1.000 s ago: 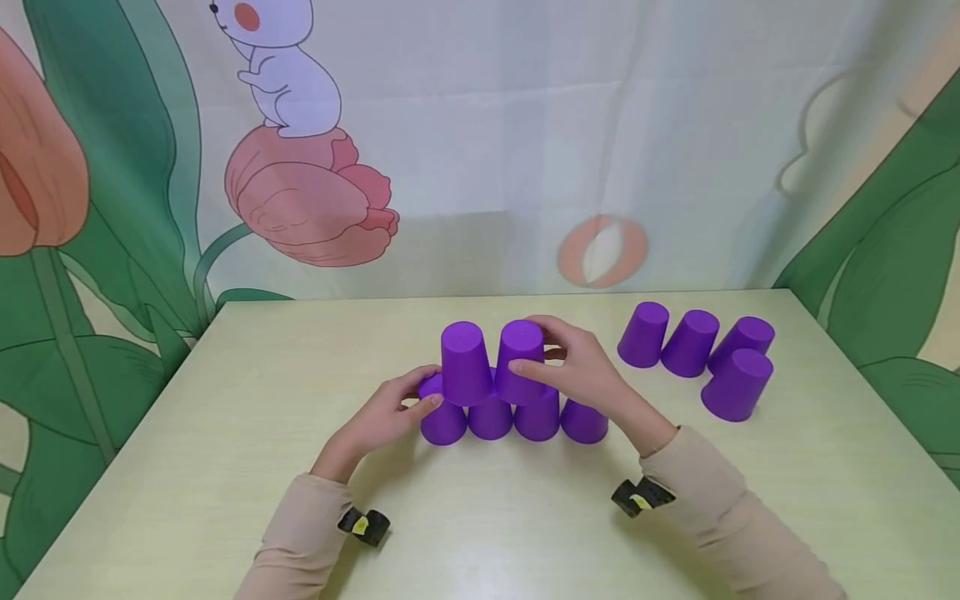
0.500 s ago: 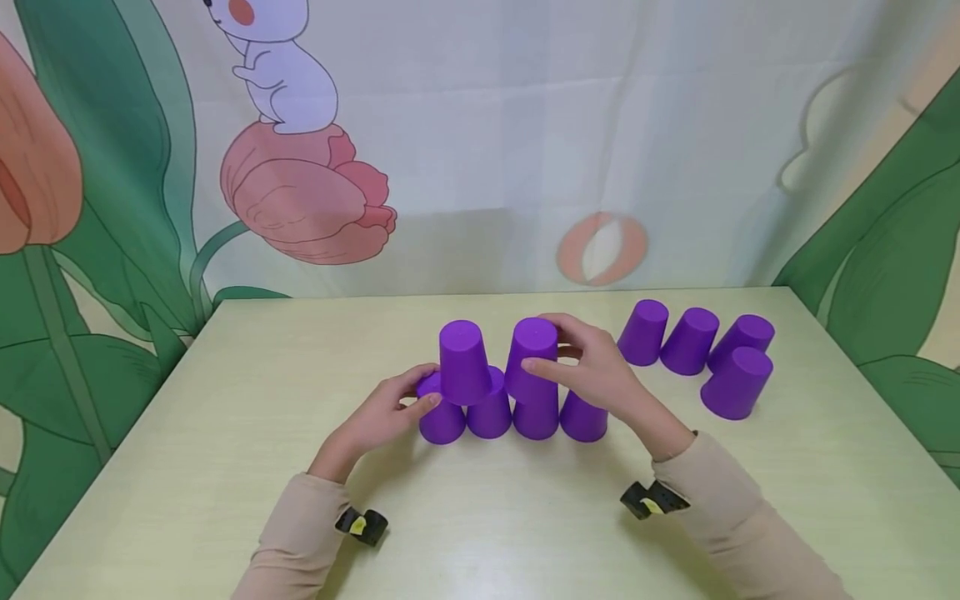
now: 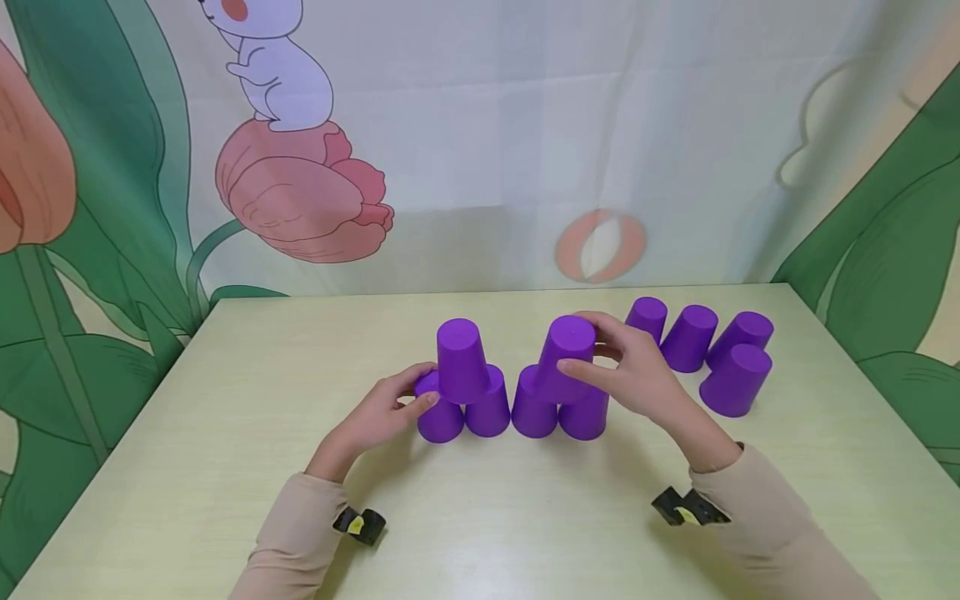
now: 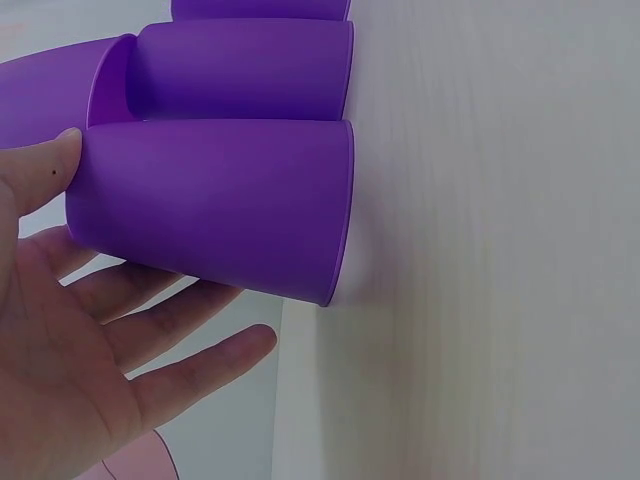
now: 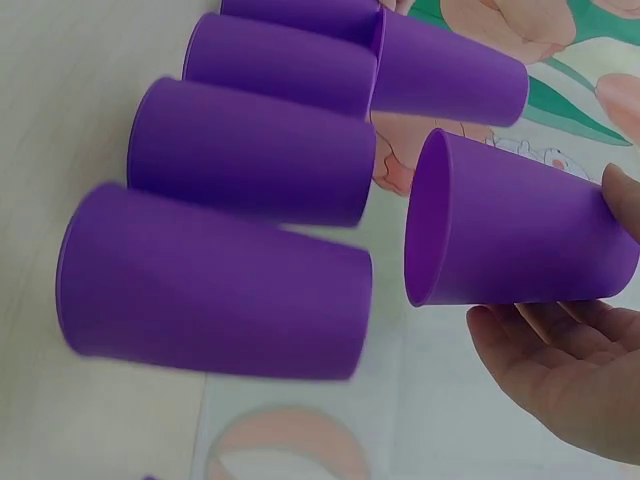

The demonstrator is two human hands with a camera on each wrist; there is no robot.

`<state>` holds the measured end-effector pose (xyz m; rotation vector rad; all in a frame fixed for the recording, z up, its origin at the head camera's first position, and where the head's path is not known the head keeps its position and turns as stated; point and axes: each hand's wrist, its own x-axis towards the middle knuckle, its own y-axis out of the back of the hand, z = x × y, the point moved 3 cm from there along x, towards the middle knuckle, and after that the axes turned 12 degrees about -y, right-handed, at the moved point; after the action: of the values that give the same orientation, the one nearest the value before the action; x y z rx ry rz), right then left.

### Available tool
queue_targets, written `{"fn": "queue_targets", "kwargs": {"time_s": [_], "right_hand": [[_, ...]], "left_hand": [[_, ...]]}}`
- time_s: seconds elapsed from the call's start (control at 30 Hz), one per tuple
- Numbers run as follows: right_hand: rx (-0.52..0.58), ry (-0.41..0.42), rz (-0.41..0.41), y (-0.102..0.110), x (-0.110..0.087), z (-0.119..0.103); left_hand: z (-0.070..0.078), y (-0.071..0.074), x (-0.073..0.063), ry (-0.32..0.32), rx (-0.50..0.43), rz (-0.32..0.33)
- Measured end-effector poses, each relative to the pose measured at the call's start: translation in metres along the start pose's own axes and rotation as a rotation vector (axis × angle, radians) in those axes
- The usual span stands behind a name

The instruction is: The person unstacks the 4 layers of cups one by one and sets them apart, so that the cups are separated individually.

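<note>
Several upside-down purple cups stand in a row on the table. My left hand [image 3: 375,417] holds the leftmost cup [image 4: 210,205], thumb at its upper edge and fingers along its far side. A second-level cup [image 3: 461,362] rests across the two left cups of the row. My right hand [image 3: 637,371] grips another upside-down cup [image 5: 530,225] between thumb and fingers, above the two right cups, slightly tilted in the head view. The right wrist view shows a gap between its rim and the bases of the right end cup [image 5: 220,285] and its neighbour [image 5: 250,150].
At the back right of the table [image 3: 525,517] several more upside-down purple cups stand grouped, among them a front cup [image 3: 735,381]; the right hand partly covers the leftmost one. A printed curtain [image 3: 465,150] hangs behind the table's back edge.
My right hand has carried its cup to the right, from beside the second-level cup to above the row's two right cups. The left hand has stayed at the leftmost cup.
</note>
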<state>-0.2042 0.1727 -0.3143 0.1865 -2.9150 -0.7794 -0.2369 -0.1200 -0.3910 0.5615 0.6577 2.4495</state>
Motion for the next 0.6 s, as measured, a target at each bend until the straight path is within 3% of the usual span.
{"fn": "queue_targets", "kwargs": {"time_s": [0.3,0.6], "right_hand": [[-0.076,-0.071,0.058,0.025,-0.012,0.008],[-0.133,-0.063,0.149,0.053,-0.021,0.021]], "left_hand": [[0.001,0.0,-0.001,-0.016,0.001,0.001],[0.0,0.0,-0.001,-0.003,0.003,0.004]]}}
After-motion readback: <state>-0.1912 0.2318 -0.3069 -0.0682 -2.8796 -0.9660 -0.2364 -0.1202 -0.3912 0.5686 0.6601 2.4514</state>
